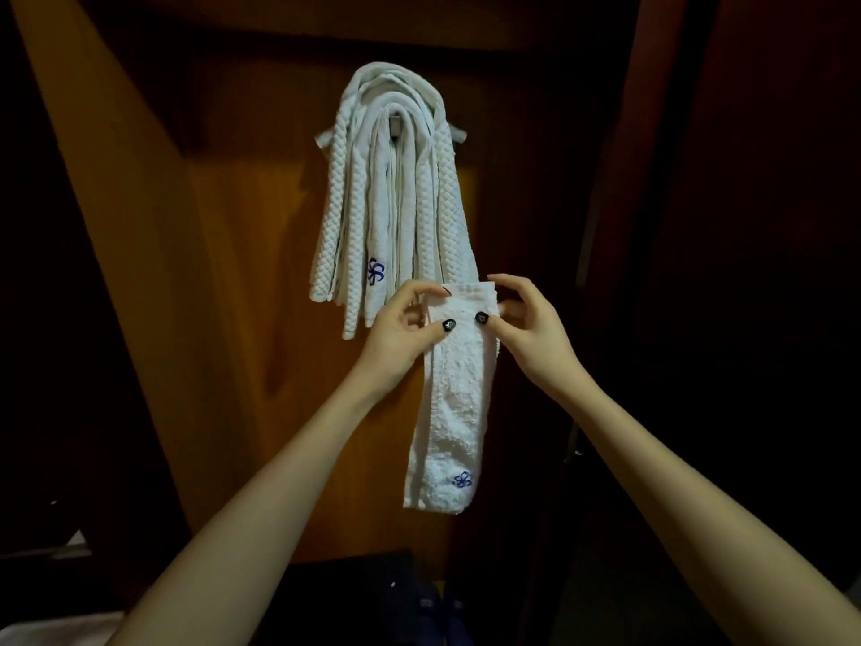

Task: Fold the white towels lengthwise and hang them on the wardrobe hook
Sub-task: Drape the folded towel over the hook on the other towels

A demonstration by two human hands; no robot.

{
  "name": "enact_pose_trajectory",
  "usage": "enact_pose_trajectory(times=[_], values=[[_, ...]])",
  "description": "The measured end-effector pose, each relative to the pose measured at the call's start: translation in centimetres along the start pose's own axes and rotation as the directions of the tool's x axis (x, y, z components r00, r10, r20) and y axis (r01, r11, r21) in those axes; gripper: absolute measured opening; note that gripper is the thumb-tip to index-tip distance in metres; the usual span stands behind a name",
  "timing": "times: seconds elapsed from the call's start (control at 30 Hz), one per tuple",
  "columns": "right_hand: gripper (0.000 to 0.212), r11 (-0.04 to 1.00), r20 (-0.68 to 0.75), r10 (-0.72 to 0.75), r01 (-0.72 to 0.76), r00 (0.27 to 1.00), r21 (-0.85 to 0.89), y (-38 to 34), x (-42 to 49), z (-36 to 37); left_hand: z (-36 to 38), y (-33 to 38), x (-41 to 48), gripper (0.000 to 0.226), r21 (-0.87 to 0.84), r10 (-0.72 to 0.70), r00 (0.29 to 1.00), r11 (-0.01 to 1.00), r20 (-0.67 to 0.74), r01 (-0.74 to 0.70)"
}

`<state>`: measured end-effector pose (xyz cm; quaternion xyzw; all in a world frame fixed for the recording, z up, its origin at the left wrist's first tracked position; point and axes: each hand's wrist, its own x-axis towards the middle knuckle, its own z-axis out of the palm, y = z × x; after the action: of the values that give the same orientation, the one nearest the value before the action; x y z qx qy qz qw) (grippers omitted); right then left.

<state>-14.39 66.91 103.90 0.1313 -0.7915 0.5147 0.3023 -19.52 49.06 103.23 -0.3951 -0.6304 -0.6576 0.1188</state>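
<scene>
In front of the wood wardrobe panel (223,272), both hands were raised w/ one folded towel (449,412) between them.

- Left hand (400,328): grasped the towel's top L corner. Thumb lay on the front face and the fingers curled behind the edge.
- Right hand (526,328): grasped the top R corner the same way, thumb on the front and fingers bent round the side. The thumbs sat close together near the top hem, not touching; both had dark nail polish.
- Folded towel: white, a long narrow strip hanging straight down from the two grips, its lower end free. A blue flower mark (462,480) showed near the bottom R. The top edge sat just below and to the R of the hung bundle, overlapping its lower R tip in view; contact couldn't be told.
- Hung towels (396,202): several white strips, some waffle-textured and some smoother, draped over the hook (396,125) w/ ends falling down both sides. One inner strip carried a blue flower (375,271) near its lower end.
- Hook: small metal piece on the panel, mostly covered by the towel loops.
- Surroundings: very dim. Dark wood lay to the R, w/ dark items low at centre, too murky to ID.
</scene>
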Motion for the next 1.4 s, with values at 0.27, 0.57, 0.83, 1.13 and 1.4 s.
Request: enact_pose_trajectory(times=[0.27, 0.57, 0.83, 1.13, 1.4], values=[[0.060, 0.999, 0.013, -0.025, 0.024, 1.000, 0.045, 0.5, 0.2, -1.9, 2.4, -2.0, -1.4, 0.026, 0.116, -0.044, 0.995, 0.993, 0.090, 0.034], [0.045, 0.985, 0.159, 0.099, -0.074, 0.982, -0.156, 0.6, 1.3, -4.4, 2.2, -3.5, -0.6, 0.028, 0.224, -0.167, 0.959, 0.968, 0.227, 0.116], [0.029, 0.995, 0.002, 0.027, -0.027, 1.000, -0.099, 1.7, 3.1, -2.8, 3.8, -8.4, -4.5, 0.032, 0.152, -0.285, 0.958, 0.947, -0.018, 0.285], [0.029, 0.993, -0.069, 0.006, -0.015, 0.998, -0.121, 2.1, 4.8, -4.6, 4.5, -9.6, -6.5, 0.032, 0.057, -0.275, 0.949, 0.956, -0.153, 0.286], [0.029, 0.999, 0.009, -0.033, 0.033, 0.999, -0.027, 1.6, 5.6, -6.5, 5.2, -9.8, -5.7, 0.007, 0.018, -0.312, 0.949, 0.950, -0.038, 0.312]])
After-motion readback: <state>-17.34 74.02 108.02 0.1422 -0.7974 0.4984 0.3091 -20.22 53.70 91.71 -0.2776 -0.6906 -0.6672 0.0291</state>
